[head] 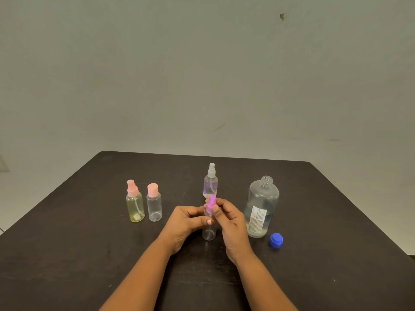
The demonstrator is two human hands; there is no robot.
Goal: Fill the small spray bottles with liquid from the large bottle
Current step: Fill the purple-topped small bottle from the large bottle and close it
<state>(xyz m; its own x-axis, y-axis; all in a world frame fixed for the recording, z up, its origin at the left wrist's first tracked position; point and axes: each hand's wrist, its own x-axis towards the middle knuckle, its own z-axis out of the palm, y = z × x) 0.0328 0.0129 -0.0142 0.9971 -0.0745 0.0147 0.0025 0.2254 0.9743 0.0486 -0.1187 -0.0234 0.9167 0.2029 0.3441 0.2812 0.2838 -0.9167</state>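
Far left of the desk (78, 243): a yellow-tinted spray bottle (135, 204) with its pink pump on, upright. Just beside it stands a clear flat-capped bottle (154, 206), which looks empty.

Centre: our left hand (185, 223) grips the body of the held spray bottle (209, 232). We cannot tell whether its base touches the desk. Its magenta top (211, 202) is pinched between the thumb and fingers of our right hand (232, 223). Behind stands a white-topped spray bottle (210, 186), upright, with some liquid inside.

Right: the large bottle (261, 207), neck open, holding clear liquid. Its blue cap (276, 239) lies on the desk near its base.

Step, as we judge it: turning the magenta top. The body looks empty, so probably off, though we cannot be sure. The next move would call for setting the top aside, steadying the small bottle, and tipping the large one slowly into that narrow neck.

Count: four small bottles (three spray, one flat-capped), one large bottle, one loose cap.
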